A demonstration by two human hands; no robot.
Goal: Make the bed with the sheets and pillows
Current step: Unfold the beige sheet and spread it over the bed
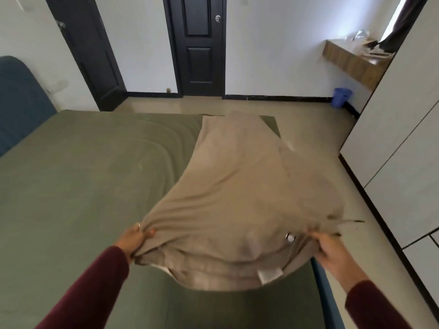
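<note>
Spreading step: left hand (pixel 136 236) and right hand (pixel 330 248) each pinch the near edge of the tan sheet (pixel 237 198), which billows over the bed (pixel 83 174) toward one o'clock; next it likely needs drawing leftward, flat

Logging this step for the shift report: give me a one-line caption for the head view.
Both hands, left hand and right hand, grip a tan sheet over the green-covered bed.

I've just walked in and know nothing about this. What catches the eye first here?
A big beige sheet billows in the middle, gripped by the left hand and right hand at its near edge. Beneath it spreads the bed's green cover. Two black doors stand in the far wall, and a blue bin sits on the floor at right.
</note>
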